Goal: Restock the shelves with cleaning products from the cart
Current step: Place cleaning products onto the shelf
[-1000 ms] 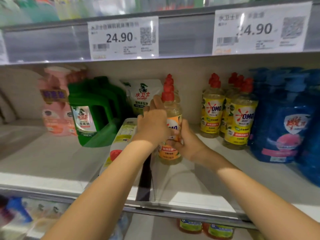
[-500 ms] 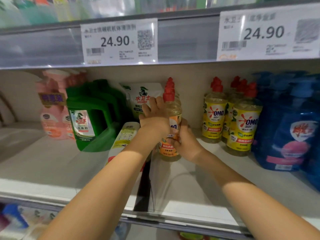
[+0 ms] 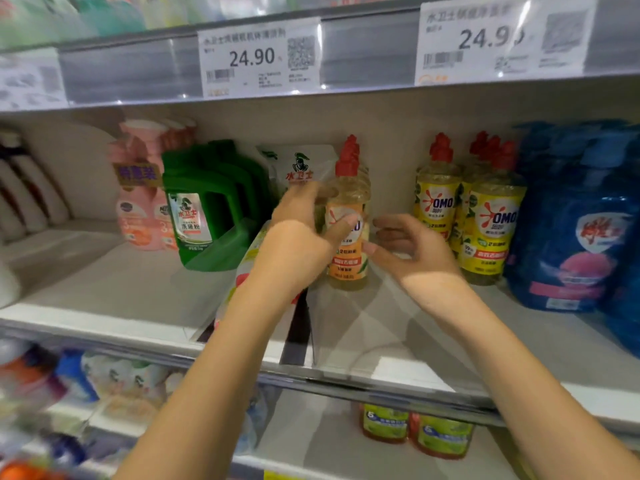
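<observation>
I'm judging bottle [image 3: 348, 237] placed on shelf [image 3: 104, 282]; left hand [image 3: 298, 237] spread, thumb touching bottle; right hand [image 3: 412, 247] loosely curled, empty; cart not showing.

bottle [image 3: 347, 237]: red cap, amber liquid, orange-and-white label.
omo bottles [image 3: 493, 233]: red caps, yellow labels, red starburst mark.
jugs [image 3: 211, 199]: green, white label panel.
pink bottles [image 3: 138, 209]: pale pink, purple-and-yellow tag.
pouches [image 3: 571, 237]: blue, pink and white print.
white pouch [image 3: 300, 164]: green figure, red lettering.
price tags [image 3: 258, 57]: white, black figures.
</observation>
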`<action>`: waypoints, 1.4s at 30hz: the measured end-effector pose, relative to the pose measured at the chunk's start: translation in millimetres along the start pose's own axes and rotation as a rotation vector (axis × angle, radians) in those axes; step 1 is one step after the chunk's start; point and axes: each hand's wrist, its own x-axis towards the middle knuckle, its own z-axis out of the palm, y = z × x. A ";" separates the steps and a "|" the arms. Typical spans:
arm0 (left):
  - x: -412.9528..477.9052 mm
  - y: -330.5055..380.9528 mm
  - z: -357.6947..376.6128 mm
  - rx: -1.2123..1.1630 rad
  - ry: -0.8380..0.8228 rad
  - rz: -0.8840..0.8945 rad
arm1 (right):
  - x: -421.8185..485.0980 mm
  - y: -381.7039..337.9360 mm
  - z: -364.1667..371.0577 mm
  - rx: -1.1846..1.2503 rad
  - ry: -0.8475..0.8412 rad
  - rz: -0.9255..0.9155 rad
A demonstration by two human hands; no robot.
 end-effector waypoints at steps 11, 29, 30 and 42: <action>-160.3 -15.9 -52.4 -0.438 0.164 -0.258 | -107.7 -41.5 18.0 0.544 -0.212 -0.107; -390.5 -86.3 -232.3 -0.237 0.878 -0.741 | -231.3 -140.9 271.3 0.782 -1.081 -0.053; -403.8 -91.2 -246.4 -0.223 0.907 -0.760 | -242.1 -152.0 288.3 0.784 -1.124 -0.062; -540.3 -138.7 -372.4 -0.089 1.158 -0.915 | -374.6 -257.7 456.4 0.727 -1.622 -0.107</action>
